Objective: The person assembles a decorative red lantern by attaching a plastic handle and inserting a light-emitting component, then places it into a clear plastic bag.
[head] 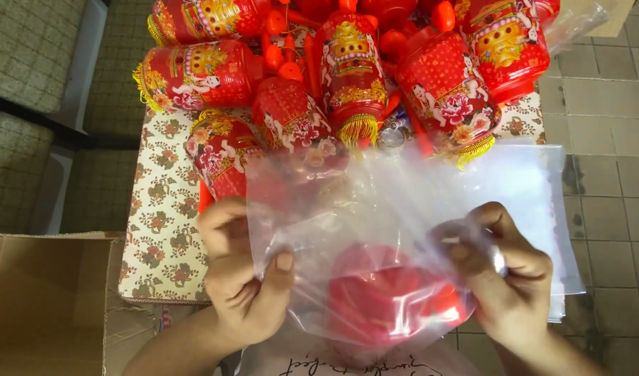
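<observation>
My left hand (239,278) and my right hand (504,278) each pinch an edge of a clear plastic bag (403,202), holding it spread out in front of me. A red plastic lantern (386,296) sits low inside the bag, between my two hands, seen through the film. Beyond the bag lies a pile of red and gold lanterns (347,69) with yellow tassels and orange handles. They rest on a small table covered by a floral cloth (159,223).
An open cardboard box (48,299) stands at the lower left beside the table. More clear bags (567,278) lie stacked under the held one at the right edge. Tiled floor (612,139) is on the right, and cushioned seats (20,83) on the left.
</observation>
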